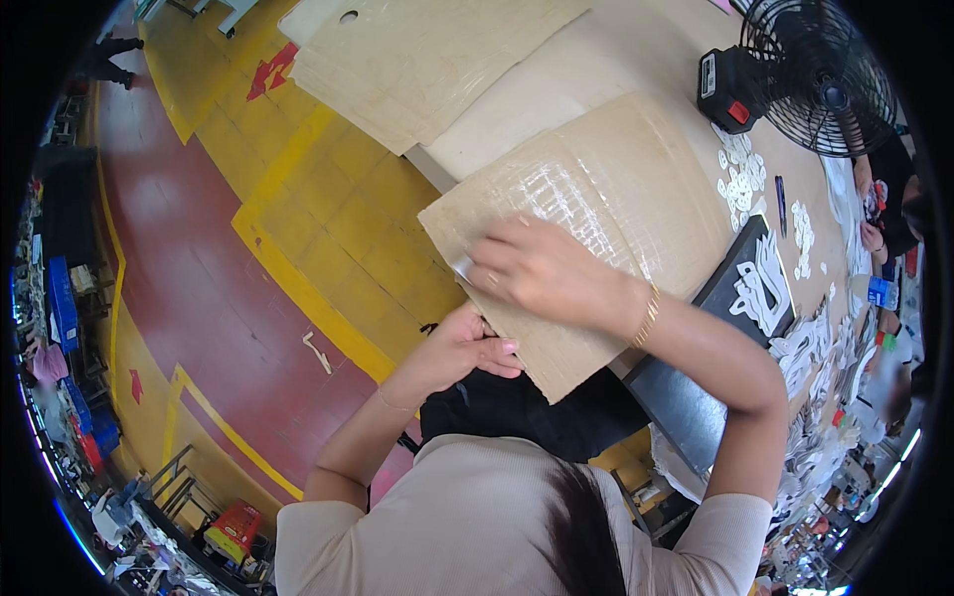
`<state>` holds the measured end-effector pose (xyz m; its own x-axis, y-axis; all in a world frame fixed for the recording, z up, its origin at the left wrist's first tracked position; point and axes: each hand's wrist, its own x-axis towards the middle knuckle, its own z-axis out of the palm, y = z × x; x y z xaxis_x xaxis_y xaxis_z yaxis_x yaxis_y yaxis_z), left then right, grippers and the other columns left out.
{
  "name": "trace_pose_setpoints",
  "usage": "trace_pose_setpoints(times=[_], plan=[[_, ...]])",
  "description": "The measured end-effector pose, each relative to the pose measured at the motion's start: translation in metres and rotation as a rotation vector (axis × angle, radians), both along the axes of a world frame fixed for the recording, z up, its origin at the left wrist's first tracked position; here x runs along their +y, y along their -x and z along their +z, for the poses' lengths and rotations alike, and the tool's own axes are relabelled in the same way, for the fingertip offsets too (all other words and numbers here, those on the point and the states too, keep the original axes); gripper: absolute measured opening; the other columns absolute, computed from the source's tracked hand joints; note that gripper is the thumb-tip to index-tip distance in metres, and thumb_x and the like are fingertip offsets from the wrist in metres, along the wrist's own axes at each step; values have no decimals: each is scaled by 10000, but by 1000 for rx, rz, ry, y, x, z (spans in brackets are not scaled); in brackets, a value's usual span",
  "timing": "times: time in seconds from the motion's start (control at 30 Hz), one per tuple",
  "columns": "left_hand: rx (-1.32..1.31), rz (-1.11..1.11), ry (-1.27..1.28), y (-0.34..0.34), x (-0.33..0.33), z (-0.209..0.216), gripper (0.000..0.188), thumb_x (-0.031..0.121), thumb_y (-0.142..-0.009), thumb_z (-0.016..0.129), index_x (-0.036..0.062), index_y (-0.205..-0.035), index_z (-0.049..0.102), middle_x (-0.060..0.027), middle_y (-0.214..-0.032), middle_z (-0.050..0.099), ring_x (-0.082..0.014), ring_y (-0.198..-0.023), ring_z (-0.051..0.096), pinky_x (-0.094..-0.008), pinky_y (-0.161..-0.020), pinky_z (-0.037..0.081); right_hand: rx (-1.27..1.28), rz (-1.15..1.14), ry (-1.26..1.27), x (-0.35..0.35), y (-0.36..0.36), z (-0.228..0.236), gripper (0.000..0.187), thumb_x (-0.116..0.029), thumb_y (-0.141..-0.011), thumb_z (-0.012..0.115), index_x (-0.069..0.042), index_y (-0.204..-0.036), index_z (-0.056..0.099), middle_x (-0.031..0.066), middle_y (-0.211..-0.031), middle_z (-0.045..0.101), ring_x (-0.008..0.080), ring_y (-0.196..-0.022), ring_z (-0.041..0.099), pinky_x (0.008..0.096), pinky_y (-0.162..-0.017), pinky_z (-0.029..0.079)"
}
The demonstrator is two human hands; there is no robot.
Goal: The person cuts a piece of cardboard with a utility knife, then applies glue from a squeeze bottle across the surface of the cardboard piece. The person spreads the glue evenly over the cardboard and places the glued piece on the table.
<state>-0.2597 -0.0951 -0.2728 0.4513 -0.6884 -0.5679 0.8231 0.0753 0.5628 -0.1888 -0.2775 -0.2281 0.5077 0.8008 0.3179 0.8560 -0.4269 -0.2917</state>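
A brown cardboard sheet (686,189) lies at the table's left side, its near corner sticking out past the edge toward my lap. Strips of clear shiny tape cross it in a grid. My left hand (465,350) grips the sheet's near left edge, thumb on top and the other fingers mostly hidden below. Over the sheet's left part is my right hand (527,266), its fingers curled together near the edge. A small shiny pale bit shows at these fingertips, too little of it to name. A gold bracelet (648,316) circles my right wrist.
Another cardboard sheet (427,60) overhangs the table's far left. At the far right stand a black fan (830,91), small white cutout pieces (740,179) and a pen (781,206). White cutouts (763,283) lie on a dark board (686,397). Another person's hands (873,238) are beyond.
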Motion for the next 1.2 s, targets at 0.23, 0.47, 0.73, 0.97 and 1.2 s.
trace_pose_setpoints(times=[0.23,0.47,0.73,0.97,1.2], plan=[[22,90,93,-1,-6,-4,523,10,-876,619,5,-1324,350,-157,-1112,601,-225,-885,677,-369,-741,611,214,-57,100,-42,82,27,232,-113,-664,618,-3,-868,629,67,-830,530,216,-889,575,316,-759,499],[-64,223,-35,-23,11,7,491,-5,-891,578,-2,-1317,333,-179,-1095,611,-272,-883,691,-373,-740,614,363,-13,158,-62,126,32,146,-125,-700,626,-41,-816,648,27,-741,510,172,-741,542,289,-710,449],[48,193,-108,-5,2,7,512,-20,-888,564,8,-1322,294,-199,-1084,605,-315,-866,694,-404,-731,609,475,-456,-166,-50,93,37,114,-87,-749,655,-37,-849,634,75,-753,551,247,-719,577,357,-658,472],[22,217,-96,4,2,7,520,-47,-887,522,11,-1344,280,-222,-1129,597,-321,-872,694,-413,-723,617,182,-585,80,-85,68,11,118,-73,-751,680,-24,-837,617,110,-759,569,274,-717,588,360,-669,485],[1,174,-99,7,0,13,530,-60,-883,510,12,-1357,285,-214,-1127,605,-307,-877,695,-412,-724,619,26,-1103,226,-148,-2,3,76,-68,-811,565,4,-797,585,139,-787,601,290,-744,614,408,-672,506]])
